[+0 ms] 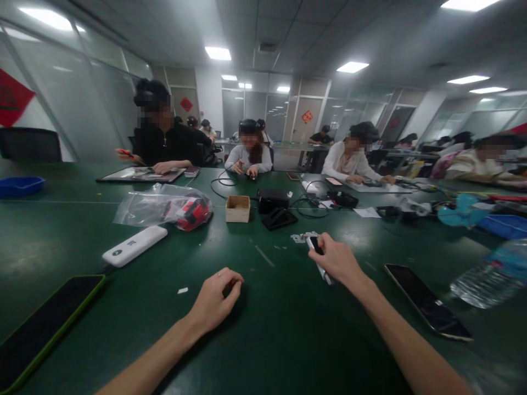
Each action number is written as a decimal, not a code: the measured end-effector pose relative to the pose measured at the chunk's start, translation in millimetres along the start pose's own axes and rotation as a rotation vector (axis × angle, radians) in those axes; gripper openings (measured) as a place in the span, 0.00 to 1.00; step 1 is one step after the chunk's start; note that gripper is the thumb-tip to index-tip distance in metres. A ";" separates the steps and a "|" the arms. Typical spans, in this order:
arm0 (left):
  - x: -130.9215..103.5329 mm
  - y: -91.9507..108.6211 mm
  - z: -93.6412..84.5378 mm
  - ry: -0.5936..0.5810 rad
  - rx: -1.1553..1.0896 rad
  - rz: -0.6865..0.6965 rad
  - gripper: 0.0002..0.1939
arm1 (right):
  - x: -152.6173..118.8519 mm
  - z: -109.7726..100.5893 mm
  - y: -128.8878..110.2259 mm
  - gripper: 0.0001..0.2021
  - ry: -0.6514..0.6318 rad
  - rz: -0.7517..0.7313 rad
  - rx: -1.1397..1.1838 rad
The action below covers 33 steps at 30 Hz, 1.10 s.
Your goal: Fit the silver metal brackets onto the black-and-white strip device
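My left hand (217, 299) rests on the green table (263, 329) with its fingers loosely curled in and the thumb close to the index finger. Nothing shows in it. Farther forward, my right hand (335, 258) is closed on a slim white object with a dark top (323, 270), low over the table; the fingers cover part of it, so its exact kind is unclear. Just beyond its far end lie small pale pieces (300, 238). A white scrap (183, 290) lies left of my left hand.
Left are a green-edged phone (53, 323), a white power bank (135, 246) and a plastic bag with red items (181, 211). Ahead stand a small box (237, 209) and a black case (272, 201). Right are a phone (426, 302) and water bottle (486, 280). Several people sit opposite.
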<state>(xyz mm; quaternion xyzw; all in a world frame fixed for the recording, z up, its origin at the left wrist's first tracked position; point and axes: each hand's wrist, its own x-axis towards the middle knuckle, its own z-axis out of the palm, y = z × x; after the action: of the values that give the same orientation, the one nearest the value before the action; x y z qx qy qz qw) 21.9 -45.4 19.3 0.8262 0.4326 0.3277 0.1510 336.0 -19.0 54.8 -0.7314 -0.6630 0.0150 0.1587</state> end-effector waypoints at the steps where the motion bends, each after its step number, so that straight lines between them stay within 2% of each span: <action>1: 0.3 -0.4 -0.2 -0.003 -0.003 0.001 0.10 | 9.9 -1.5 16.1 0.11 0.028 0.056 -0.054; 6: 1.7 -3.6 -0.4 -0.017 -0.020 -0.002 0.12 | 43.5 -0.6 86.5 0.14 -0.007 0.284 -0.224; 11: 3.0 -5.5 -1.4 -0.036 -0.033 -0.014 0.13 | 55.5 6.4 125.2 0.17 -0.068 0.372 -0.296; 18: 3.8 -3.3 -2.0 -0.019 -0.032 -0.001 0.12 | 67.5 11.5 148.8 0.18 -0.019 0.404 -0.335; 26: 0.1 -5.6 0.5 -0.031 -0.028 0.021 0.12 | 77.0 8.9 160.8 0.17 0.019 0.423 -0.367; 29: -0.6 -3.3 0.5 -0.055 -0.026 0.005 0.11 | 81.2 10.4 163.3 0.16 0.027 0.355 -0.406; 33: 0.4 1.4 -0.8 -0.084 -0.023 -0.013 0.11 | 95.9 18.9 167.3 0.19 -0.017 0.160 -0.479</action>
<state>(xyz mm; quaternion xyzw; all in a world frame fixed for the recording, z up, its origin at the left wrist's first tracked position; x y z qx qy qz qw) 22.4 -45.9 20.7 0.8345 0.4276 0.2966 0.1809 504.5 66.7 12.8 -0.7982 -0.5889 -0.1241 -0.0265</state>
